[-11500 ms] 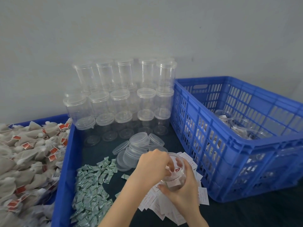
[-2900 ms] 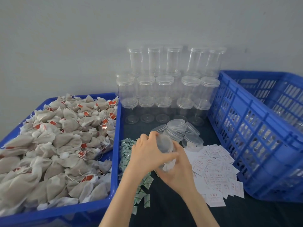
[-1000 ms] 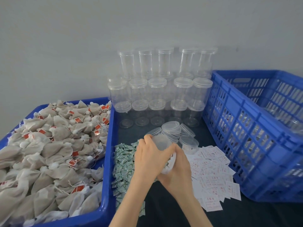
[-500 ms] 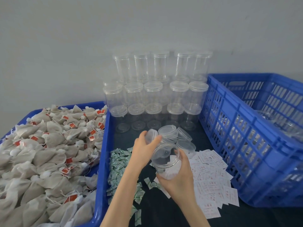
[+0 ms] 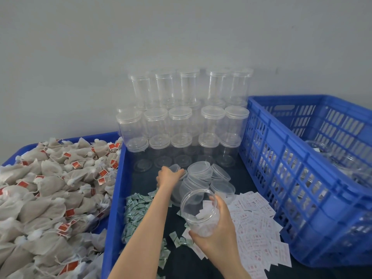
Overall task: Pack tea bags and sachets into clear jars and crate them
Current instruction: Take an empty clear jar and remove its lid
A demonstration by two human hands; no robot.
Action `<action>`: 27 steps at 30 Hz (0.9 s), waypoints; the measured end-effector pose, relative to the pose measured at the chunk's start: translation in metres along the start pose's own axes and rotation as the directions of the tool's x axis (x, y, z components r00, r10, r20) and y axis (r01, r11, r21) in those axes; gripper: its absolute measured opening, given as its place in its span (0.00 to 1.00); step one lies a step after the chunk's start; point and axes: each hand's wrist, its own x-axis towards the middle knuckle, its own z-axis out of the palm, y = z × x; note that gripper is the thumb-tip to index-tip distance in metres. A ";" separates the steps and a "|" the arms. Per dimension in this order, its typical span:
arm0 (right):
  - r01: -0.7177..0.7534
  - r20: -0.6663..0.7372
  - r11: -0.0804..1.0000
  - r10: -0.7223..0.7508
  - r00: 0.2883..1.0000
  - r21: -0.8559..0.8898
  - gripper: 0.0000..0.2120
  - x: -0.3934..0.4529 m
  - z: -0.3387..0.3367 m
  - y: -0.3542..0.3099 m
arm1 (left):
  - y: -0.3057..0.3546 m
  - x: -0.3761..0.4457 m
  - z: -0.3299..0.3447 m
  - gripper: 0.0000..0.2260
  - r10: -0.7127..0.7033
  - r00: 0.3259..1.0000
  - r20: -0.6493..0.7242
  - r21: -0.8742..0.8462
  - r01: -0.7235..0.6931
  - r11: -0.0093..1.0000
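My right hand (image 5: 219,234) grips an open clear jar (image 5: 199,212), tilted toward me above the dark table, with a white sachet or two showing through its wall. My left hand (image 5: 168,177) reaches forward and holds a clear lid (image 5: 176,169) at the pile of loose lids (image 5: 203,174). Beige tea bags with red tags (image 5: 50,194) fill the blue tray on the left. Small green sachets (image 5: 138,210) lie heaped under my left forearm. White printed sachets (image 5: 255,226) spread out to the right of the jar.
Stacked lidded clear jars (image 5: 187,121) stand against the grey wall behind the lids. A tall blue slotted crate (image 5: 281,158) stands on the right with several jars inside. The blue tray's rim (image 5: 118,178) borders the work area on the left.
My left hand took the lid off the jar and carried it forward to the lid pile. My right hand keeps the jar, which now stands open and tilted.
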 end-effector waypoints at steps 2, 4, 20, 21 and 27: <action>0.031 -0.003 0.999 -0.031 1.000 -0.015 0.44 0.000 -0.001 0.000 | -0.002 0.007 0.004 0.29 0.027 1.000 -0.009 0.011 -0.027 1.000; 0.048 0.010 0.999 -0.048 0.999 -0.012 0.44 0.000 -0.003 -0.001 | -0.005 0.011 0.008 0.27 0.040 0.999 -0.007 0.038 -0.040 0.998; 0.031 0.062 0.999 -0.032 0.998 0.014 0.43 0.003 0.011 0.002 | -0.007 0.013 0.005 0.22 0.021 0.999 0.040 0.137 -0.026 0.990; 0.032 0.062 0.999 -0.033 0.998 0.014 0.42 0.003 0.011 0.002 | -0.006 0.012 0.003 0.23 0.030 0.999 0.045 0.123 -0.036 0.992; 0.012 0.099 0.998 -0.018 0.995 0.063 0.42 0.000 0.018 -0.005 | 0.010 -0.003 -0.005 0.23 0.136 0.991 0.016 0.115 -0.137 0.984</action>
